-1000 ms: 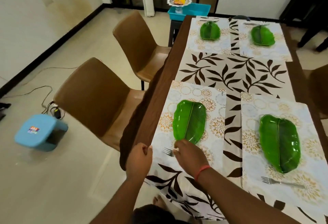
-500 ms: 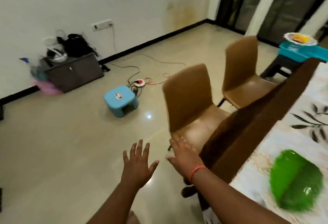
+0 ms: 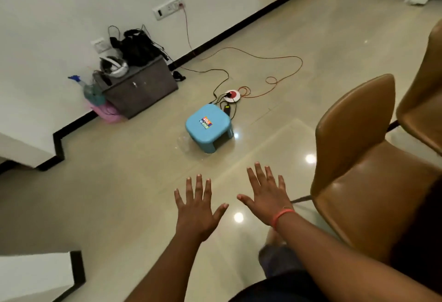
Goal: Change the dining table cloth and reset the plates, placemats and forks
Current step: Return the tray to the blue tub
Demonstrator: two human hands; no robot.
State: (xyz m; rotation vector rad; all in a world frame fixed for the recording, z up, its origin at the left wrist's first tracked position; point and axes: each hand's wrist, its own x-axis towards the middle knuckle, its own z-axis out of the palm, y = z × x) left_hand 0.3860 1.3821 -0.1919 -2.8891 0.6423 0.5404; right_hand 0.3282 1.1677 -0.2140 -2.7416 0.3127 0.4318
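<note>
Hands up front, both spread flat over bare floor: left hand (image 3: 196,208) and right hand (image 3: 267,194) gripping nothing, fingers straight and splayed. Facing away from the dining table, so cloth, plates, placemats and forks all sitting out of view; only a brown chair (image 3: 354,158) showing at right. Blue stool (image 3: 208,125) and orange cable (image 3: 275,81) lying ahead, probably worth stepping wide of. Best bet: turning back and double-checking fork alignment.

Legible text: none that I can make out. One multicoloured sticker (image 3: 206,122) on top of the blue stool (image 3: 208,127); its printing is too small to read.
</note>
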